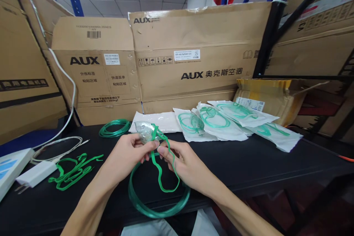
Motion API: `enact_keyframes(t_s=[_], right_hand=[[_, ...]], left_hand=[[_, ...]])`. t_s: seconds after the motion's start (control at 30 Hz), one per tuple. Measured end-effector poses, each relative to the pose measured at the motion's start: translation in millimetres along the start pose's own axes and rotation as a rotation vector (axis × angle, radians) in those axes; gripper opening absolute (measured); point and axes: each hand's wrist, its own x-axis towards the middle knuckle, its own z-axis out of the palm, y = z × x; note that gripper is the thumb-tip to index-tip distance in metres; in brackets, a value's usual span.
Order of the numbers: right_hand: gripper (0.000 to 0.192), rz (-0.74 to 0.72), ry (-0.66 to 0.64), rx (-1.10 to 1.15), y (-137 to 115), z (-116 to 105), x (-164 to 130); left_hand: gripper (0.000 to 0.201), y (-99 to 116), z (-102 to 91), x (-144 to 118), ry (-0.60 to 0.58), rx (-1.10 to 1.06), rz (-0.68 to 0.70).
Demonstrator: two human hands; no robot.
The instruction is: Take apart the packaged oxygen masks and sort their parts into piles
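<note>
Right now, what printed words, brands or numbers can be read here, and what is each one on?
"AUX": left cardboard box, bold black.
"AUX" plus Chinese characters: long middle box, front.
"AUX", small: the same box's top left corner.
"25": white label on that box; its other print is too small.
Barcode stickers, handling symbols and the left box's Chinese lines: too blurred to quote.
Sealed pouches: no legible text.

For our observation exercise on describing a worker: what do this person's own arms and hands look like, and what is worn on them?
Both forearms are bare, with no sleeves in view. The left hand and right hand wear no gloves; no rings, watch or wristband show. Fingernails are short and unpainted.
</note>
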Motion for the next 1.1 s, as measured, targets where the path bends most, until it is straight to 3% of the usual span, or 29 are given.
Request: enact_keyframes(t_s=[0.23,0.3,0.43,0.57,0.8,0.93,1.1], right_hand=[[0.036,0.109,-0.111,0.168,6,-4,3],[0.034,0.095,-0.061,0.1,8,-3,4],[0.024,-0.066,0.091,-0.261,12,1,3],[0.017,-0.047,0.094,-0.454,15,5,1],[0.026,0.084,0.097,-0.508,21,11,-2],[0.035,0.017,0.064,-0.562,28,5,-7],[0.026,0.065,0.002,-0.455,27,-9,-1]], left_hand=[[0.035,-5,-3.5,1,-0.05,0.042,0.071],[0.037,-10,-2.9,3,-0.046,0.062,0.085],[0.047,-20,-3.9,10,-0.053,0.145,0.053],[0.048,-27,-6.9,15,-0.101,0.162,0.037],[0.04,-27,-2.8,12,-0.087,0.214,0.027],[0.04,-23,-1.1,9,-0.067,0.246,0.005],[0.036,-19,2.6,7,-0.078,0.259,0.045]])
